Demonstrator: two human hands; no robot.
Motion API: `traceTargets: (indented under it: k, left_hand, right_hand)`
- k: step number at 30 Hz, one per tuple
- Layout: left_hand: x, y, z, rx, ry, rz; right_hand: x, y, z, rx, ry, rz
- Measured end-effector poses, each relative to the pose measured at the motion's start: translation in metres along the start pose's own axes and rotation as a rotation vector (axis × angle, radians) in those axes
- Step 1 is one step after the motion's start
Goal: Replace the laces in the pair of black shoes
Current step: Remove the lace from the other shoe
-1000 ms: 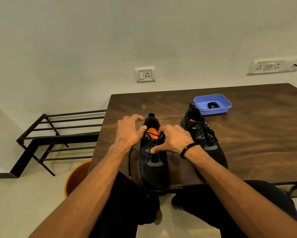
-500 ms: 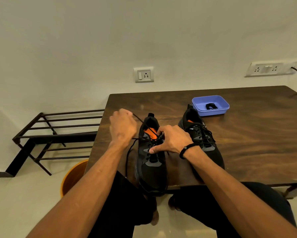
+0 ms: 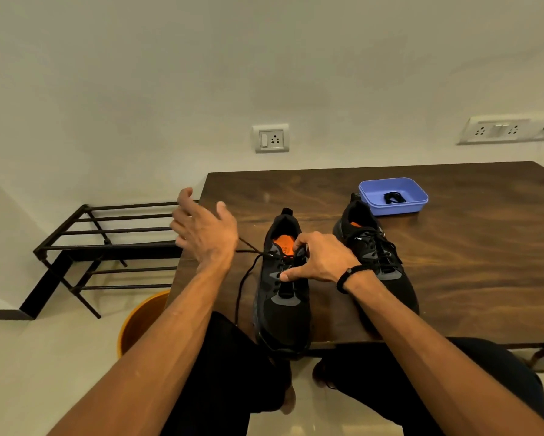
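Two black shoes with orange insoles stand on the dark wooden table (image 3: pixel 469 272). The left shoe (image 3: pixel 285 309) is partly unlaced, its toe over the front edge. My right hand (image 3: pixel 322 262) pinches its tongue and upper eyelets. A black lace (image 3: pixel 244 287) runs from the top eyelets to the left and hangs off the table edge. My left hand (image 3: pixel 206 231) hovers left of the shoe with fingers spread; the lace passes behind it. The right shoe (image 3: pixel 379 256) is fully laced.
A blue plastic tray (image 3: pixel 420 201) with a coiled black lace (image 3: pixel 394 197) sits behind the right shoe. A black metal rack (image 3: pixel 107 247) and an orange bucket (image 3: pixel 140 322) stand on the floor to the left. Wall sockets are behind the table.
My left hand pulled the lace out to the left, moved up and away from the shoe, and spread its fingers. My right hand stayed on the left shoe.
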State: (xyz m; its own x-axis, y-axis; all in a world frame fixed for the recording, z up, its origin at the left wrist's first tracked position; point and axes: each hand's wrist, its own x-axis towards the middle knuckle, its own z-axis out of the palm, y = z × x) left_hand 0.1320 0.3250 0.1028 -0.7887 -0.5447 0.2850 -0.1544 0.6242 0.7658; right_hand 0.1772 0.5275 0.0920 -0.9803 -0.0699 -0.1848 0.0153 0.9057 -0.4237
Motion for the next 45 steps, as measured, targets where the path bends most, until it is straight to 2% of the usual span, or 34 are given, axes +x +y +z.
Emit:
traceTargets:
  k: [2,3,4,6,7,8,13,18,20,22,24,26,27,29,31,36,39,41,43,44,45]
  left_hand:
    - [-0.001,0.0,0.003,0.078,-0.106,0.16]
    - [-0.001,0.0,0.005,0.101,-0.219,0.282]
    - [-0.002,-0.001,0.007,0.101,-0.386,0.387]
    - [-0.008,-0.002,0.009,0.131,-0.785,0.475]
    - [-0.011,-0.002,0.01,0.182,-0.932,0.501]
    - [-0.013,-0.002,0.012,0.224,-1.009,0.518]
    - [-0.013,-0.002,0.013,0.207,-0.98,0.522]
    - [-0.014,-0.001,0.017,0.185,-0.983,0.456]
    - [-0.016,0.001,0.016,0.203,-0.981,0.451]
    - [-0.018,0.003,0.017,0.21,-0.966,0.447]
    - [-0.02,0.004,0.017,0.205,-0.964,0.425]
    - [-0.018,0.003,0.016,0.177,-0.982,0.38]
    - [-0.016,0.0,0.015,0.16,-0.992,0.355]
    - [-0.013,-0.003,0.014,0.137,-1.006,0.336]
    - [-0.012,-0.005,0.013,0.13,-1.009,0.344]
    - [-0.016,-0.001,0.014,0.132,-0.993,0.322]
    - [-0.017,0.002,0.015,0.119,-0.993,0.274]
    - [-0.017,0.002,0.015,0.115,-1.013,0.252]
    - [-0.017,0.002,0.015,0.101,-1.026,0.231]
    - [-0.016,0.002,0.015,0.099,-1.028,0.226]
    - [-0.016,0.002,0.016,0.103,-1.028,0.232]
  right_hand:
    - [0.002,-0.002,0.003,0.094,-0.027,-0.046]
    - [0.002,-0.003,0.005,0.126,-0.055,-0.058]
    - [0.003,-0.004,0.006,0.14,-0.089,-0.066]
    - [0.007,-0.003,0.008,0.166,-0.149,-0.068]
    - [0.007,-0.004,0.008,0.227,-0.163,-0.046]
    - [0.006,-0.006,0.008,0.324,-0.168,-0.007]
    - [0.005,-0.013,0.016,0.823,-0.097,0.268]
    - [-0.002,0.0,0.003,1.459,-0.21,0.577]
    - [-0.005,0.004,0.0,1.562,-0.211,0.597]
    - [-0.005,0.002,0.002,1.363,-0.178,0.526]
    - [-0.003,-0.002,0.006,0.869,-0.06,0.354]
    - [0.005,0.001,0.01,0.387,0.134,0.1]
    - [0.009,0.003,0.012,0.234,0.209,-0.006]
    - [0.013,0.005,0.014,0.099,0.25,-0.169]
    - [0.015,0.005,0.016,0.011,0.231,-0.238]
    - [0.011,-0.007,0.021,0.005,0.357,-0.191]
    - [0.013,-0.005,0.017,0.238,0.413,-0.005]
    - [0.014,0.0,0.006,0.717,0.446,0.208]
    - [0.01,0.003,-0.004,1.419,0.359,0.424]
    - [0.009,0.005,-0.005,1.618,0.29,0.482]
    - [0.007,0.004,-0.005,1.654,0.224,0.489]
